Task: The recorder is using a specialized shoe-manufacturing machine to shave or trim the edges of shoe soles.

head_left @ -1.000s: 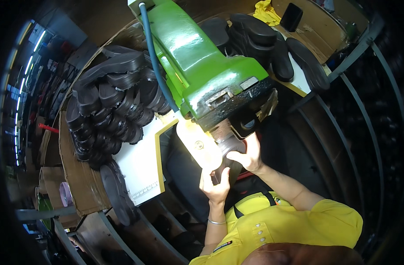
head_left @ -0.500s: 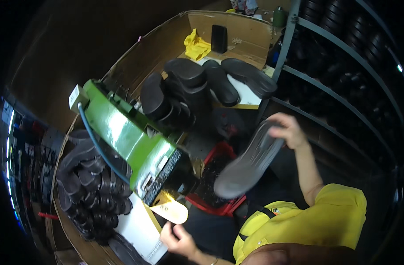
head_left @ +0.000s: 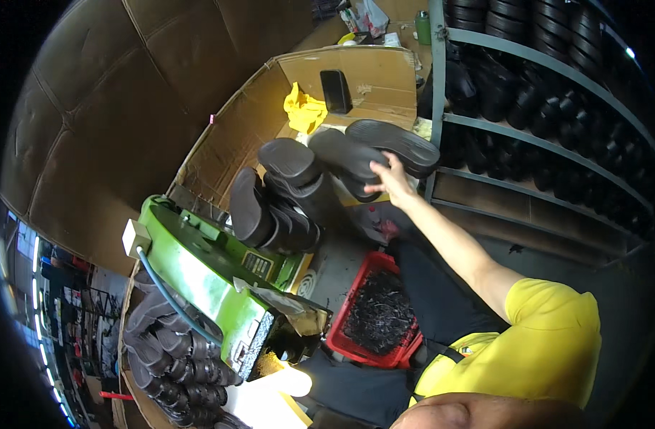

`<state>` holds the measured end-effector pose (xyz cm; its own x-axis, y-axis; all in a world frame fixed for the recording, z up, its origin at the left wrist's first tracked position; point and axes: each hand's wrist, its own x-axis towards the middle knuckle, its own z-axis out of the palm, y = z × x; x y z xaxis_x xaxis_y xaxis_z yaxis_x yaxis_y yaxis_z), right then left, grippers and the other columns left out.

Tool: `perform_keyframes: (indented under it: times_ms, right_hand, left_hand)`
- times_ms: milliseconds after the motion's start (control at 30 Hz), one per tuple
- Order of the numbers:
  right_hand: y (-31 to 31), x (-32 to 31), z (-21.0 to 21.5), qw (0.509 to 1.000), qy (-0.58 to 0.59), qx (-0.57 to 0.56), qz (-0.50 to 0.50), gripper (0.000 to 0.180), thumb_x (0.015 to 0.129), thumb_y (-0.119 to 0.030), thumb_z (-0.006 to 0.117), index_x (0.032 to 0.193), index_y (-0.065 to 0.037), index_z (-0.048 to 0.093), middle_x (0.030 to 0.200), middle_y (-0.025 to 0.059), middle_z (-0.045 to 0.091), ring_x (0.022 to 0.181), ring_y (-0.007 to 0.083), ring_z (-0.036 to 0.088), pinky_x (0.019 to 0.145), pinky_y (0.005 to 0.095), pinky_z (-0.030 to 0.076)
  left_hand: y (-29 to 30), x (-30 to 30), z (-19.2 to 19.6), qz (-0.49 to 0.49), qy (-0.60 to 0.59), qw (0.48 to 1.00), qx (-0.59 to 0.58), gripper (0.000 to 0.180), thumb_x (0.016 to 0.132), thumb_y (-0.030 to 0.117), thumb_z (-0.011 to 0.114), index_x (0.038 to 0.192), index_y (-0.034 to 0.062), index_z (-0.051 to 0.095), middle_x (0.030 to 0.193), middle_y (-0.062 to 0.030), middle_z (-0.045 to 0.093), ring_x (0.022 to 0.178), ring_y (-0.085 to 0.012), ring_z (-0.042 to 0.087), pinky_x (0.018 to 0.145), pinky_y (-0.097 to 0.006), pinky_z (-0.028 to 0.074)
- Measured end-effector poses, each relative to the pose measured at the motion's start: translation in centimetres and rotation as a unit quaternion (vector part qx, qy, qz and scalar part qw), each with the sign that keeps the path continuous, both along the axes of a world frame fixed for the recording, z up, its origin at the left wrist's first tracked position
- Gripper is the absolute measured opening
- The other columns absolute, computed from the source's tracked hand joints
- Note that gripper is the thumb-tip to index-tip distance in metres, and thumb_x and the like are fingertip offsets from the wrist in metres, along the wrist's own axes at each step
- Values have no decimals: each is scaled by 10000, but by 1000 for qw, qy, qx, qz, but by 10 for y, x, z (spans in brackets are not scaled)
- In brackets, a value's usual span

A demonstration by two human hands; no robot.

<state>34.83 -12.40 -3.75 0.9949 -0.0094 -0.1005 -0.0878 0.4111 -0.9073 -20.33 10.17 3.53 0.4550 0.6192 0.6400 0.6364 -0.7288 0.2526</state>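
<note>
My right hand (head_left: 394, 180) reaches out toward the back, fingers spread apart, at the near end of a dark grey shoe sole (head_left: 341, 151). This sole rests on top of another sole, over a white board. A second dark sole (head_left: 395, 136) lies beside it, to the right. I cannot make out any grip; the fingertips overlap the sole's edge. My left hand is out of view. Left of these soles stand stacks of dark soles (head_left: 290, 159) beside a green machine (head_left: 198, 268) with a lit yellow guard (head_left: 293, 380) at its front.
A red bin (head_left: 356, 293) of black scraps sits by my legs. Cardboard walls (head_left: 227, 136) surround the work area, with a yellow cloth (head_left: 304, 111) and a black flat object (head_left: 335, 91) at the back. More soles (head_left: 173, 343) pile up at left; a metal shelf (head_left: 513, 125) stands right.
The sole in my right hand has gone from above the red bin to the back stack, where the fingers now spread. My left hand has left the view. The whole view has shifted.
</note>
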Motion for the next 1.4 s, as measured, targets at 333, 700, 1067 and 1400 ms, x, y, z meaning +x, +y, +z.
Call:
perform_keyframes:
  times_ms: [333, 700, 1067, 1400]
  right_hand:
    - [22, -20, -18, 978, 57, -166, -116, 520, 938, -329, 507, 1308, -12, 327, 624, 142, 572, 373, 201, 536, 290, 311, 403]
    - [-8, -41, 10, 797, -146, -583, -62, 763, 794, -450, 728, 1327, -12, 401, 1338, 316, 400, 1249, 405, 439, 950, 552, 403]
    - [-89, 32, 35, 702, -89, -702, 82, 925, 585, -371, 728, 1441, -236, 404, 1336, 318, 446, 1212, 427, 501, 1006, 449, 438]
    - [-9, -8, 63, 724, -172, -666, 53, 738, 779, -168, 705, 1431, -76, 370, 1448, 298, 288, 1364, 420, 292, 1071, 606, 264]
  left_hand:
    - [-2, -16, 12, 6, 23, 1000, 18, 404, 664, 230, 834, 959, 0, 684, 948, -173, 666, 899, -328, 634, 832, -404, 506]
    - [-1, -29, 22, 4, 37, 999, 34, 445, 642, 288, 854, 937, -3, 692, 955, -187, 672, 895, -336, 642, 820, -412, 512]
    - [-2, -33, 28, -5, 39, 999, 34, 490, 620, 345, 874, 916, -6, 701, 962, -202, 678, 891, -344, 650, 809, -419, 518]
    - [-10, -57, 35, 7, 50, 997, 54, 534, 600, 397, 892, 896, -8, 708, 968, -215, 683, 887, -351, 657, 798, -426, 524]
